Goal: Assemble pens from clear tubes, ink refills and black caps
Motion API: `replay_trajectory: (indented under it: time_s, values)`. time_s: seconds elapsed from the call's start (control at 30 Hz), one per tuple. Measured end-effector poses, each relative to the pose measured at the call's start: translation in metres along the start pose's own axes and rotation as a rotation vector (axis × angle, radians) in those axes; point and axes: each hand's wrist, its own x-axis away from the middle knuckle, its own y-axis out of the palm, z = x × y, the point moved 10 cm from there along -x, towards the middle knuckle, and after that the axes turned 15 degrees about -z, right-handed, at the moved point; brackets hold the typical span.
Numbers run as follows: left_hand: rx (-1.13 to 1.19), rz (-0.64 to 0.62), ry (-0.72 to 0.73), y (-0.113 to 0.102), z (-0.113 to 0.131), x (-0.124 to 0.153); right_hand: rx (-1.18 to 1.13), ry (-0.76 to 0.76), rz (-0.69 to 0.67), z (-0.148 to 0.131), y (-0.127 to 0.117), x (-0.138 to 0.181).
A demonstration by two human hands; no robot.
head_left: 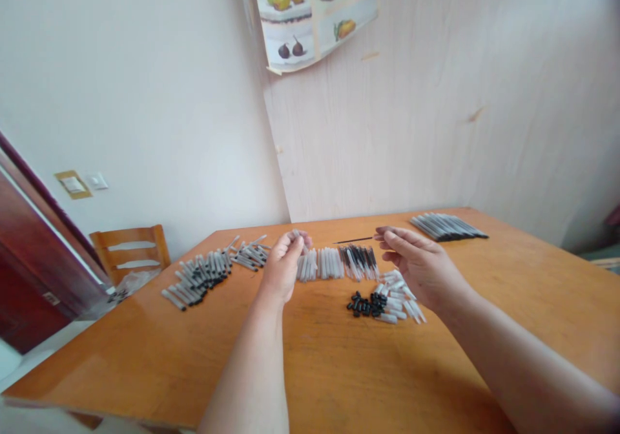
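My left hand (283, 263) is raised over the wooden table (310, 363) with its fingers pinched on a short clear pen barrel (296, 234). My right hand (419, 263) pinches the end of a thin black refill (353, 240) that points left toward the barrel. Below my hands lies a row of clear barrels and black refills (339, 263). Close to my right wrist sit a small heap of black caps (365, 305) and some clear pieces (400, 295).
A pile of grey and black pen parts (201, 278) lies at the left of the table, with a smaller bunch (249, 253) behind it. A stack of finished pens (448, 226) lies far right. A wooden chair (130, 250) stands at the left, by a door.
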Motion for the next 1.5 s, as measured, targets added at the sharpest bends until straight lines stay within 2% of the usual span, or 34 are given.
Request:
replay_trajectory:
  time_s: [0.07, 0.17, 0.43, 0.77, 1.17, 1.33, 1.5]
  values:
    - [0.117, -0.129, -0.080, 0.020, -0.007, 0.001, -0.106, 0.008, -0.017, 0.000, 0.000, -0.002]
    - [0.187, -0.248, -0.190, 0.042, -0.016, 0.006, -0.179, 0.006, -0.021, 0.000, -0.003, -0.003]
    - [0.029, -0.456, -0.328, 0.066, -0.030, 0.014, -0.157, -0.047, 0.050, -0.003, -0.011, -0.003]
    - [-0.077, -0.527, -0.377, 0.072, -0.032, 0.017, -0.088, -0.012, 0.075, 0.000, -0.013, -0.002]
    - [-0.122, -0.572, -0.346, 0.076, -0.029, 0.019, 0.003, -0.007, 0.077, 0.002, -0.015, -0.002]
    - [-0.167, -0.632, -0.401, 0.084, -0.032, 0.024, 0.091, -0.054, 0.051, 0.001, -0.012, -0.003]
    - [-0.151, -0.669, -0.443, 0.090, -0.038, 0.027, 0.157, -0.078, 0.087, -0.002, -0.012, -0.001]
